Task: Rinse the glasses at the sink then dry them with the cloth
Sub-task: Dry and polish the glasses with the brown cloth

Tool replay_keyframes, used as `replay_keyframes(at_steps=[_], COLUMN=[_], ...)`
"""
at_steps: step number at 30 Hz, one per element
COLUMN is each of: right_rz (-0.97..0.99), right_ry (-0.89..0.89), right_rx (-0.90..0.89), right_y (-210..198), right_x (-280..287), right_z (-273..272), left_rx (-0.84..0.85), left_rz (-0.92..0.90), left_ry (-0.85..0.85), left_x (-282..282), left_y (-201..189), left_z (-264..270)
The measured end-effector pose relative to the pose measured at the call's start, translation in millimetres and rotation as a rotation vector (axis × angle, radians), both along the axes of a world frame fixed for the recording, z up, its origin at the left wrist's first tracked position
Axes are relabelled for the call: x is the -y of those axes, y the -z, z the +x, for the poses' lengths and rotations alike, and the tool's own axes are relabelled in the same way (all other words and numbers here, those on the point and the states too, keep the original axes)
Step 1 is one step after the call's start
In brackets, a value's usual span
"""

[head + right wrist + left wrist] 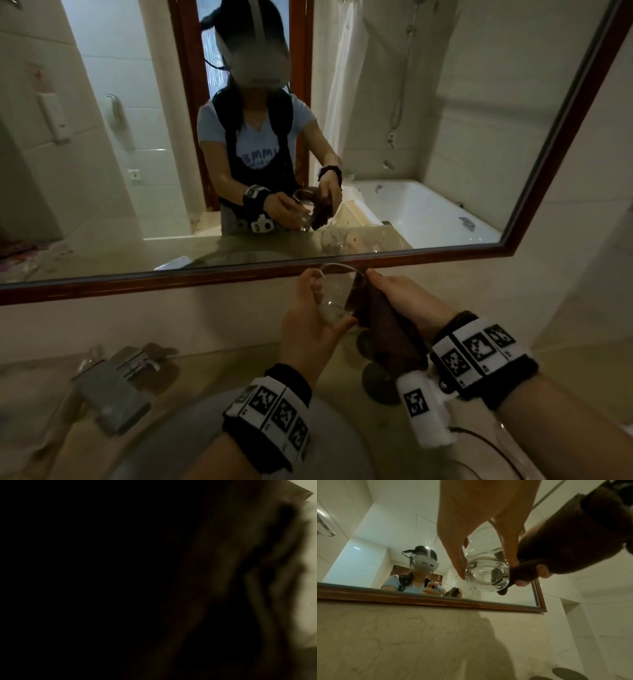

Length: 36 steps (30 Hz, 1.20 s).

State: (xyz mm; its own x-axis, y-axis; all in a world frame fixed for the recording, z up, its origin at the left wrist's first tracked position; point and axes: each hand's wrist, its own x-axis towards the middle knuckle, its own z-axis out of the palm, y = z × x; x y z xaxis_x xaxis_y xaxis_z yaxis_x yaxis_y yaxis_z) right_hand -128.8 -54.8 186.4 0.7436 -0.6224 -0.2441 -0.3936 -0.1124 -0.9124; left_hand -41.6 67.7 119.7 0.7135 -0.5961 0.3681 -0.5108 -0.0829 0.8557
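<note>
A clear glass tumbler (334,294) is held up in front of the mirror's lower frame. My left hand (310,315) grips it around the side, thumb near the base. The left wrist view shows the glass (486,573) from below, its thick base toward the camera, with my left fingers (457,555) around it. My right hand (400,298) holds a dark brown cloth (380,318) pressed against the glass's right side, with part of it inside the rim. The same cloth (565,545) covers the right hand (542,572). The right wrist view is almost wholly dark, covered by cloth.
A chrome faucet (113,380) stands at the left on the marble counter (191,377), with the sink basin (329,442) below my wrists. Two dark round coasters (380,383) lie on the counter under the cloth. A wood-framed mirror (239,270) is close ahead.
</note>
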Motion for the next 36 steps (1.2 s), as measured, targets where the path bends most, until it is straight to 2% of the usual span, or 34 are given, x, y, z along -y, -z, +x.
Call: replay_keyframes(at_steps=[4, 10, 14, 17, 22, 25, 32, 36], right_rz=[0.193, 0.096, 0.003, 0.004, 0.01, 0.024, 0.032, 0.02], right_ry=[0.01, 0.103, 0.114, 0.119, 0.154, 0.155, 0.143, 0.139], right_rx=[0.032, 0.148, 0.009, -0.033, -0.041, -0.044, -0.044, -0.033], right_y=[3.2, 23.8, 59.5, 79.9, 97.0, 100.3, 106.8, 106.1], right_x=[17.9, 46.5, 54.2, 58.0, 62.9, 63.7, 65.2, 63.9], right_z=[-7.2, -7.7, -1.3, 3.6, 9.3, 10.7, 12.8, 12.2], left_rx=[-0.25, -0.234, -0.115, -0.125, -0.224, -0.193, -0.174, -0.176], left_rz=[0.071, 0.4, 0.494, 0.568, 0.478, 0.551, 0.556, 0.655], left_ry=[-0.014, 0.022, 0.016, 0.025, 0.051, 0.026, 0.039, 0.076], left_x=[3.3, 17.1, 27.7, 32.1, 37.9, 40.3, 48.1, 51.7], left_y=[28.6, 91.8, 114.3, 124.1, 147.7, 154.6, 163.3, 159.6], left_z=[23.0, 37.5, 41.2, 44.4, 44.7, 45.7, 46.1, 47.6])
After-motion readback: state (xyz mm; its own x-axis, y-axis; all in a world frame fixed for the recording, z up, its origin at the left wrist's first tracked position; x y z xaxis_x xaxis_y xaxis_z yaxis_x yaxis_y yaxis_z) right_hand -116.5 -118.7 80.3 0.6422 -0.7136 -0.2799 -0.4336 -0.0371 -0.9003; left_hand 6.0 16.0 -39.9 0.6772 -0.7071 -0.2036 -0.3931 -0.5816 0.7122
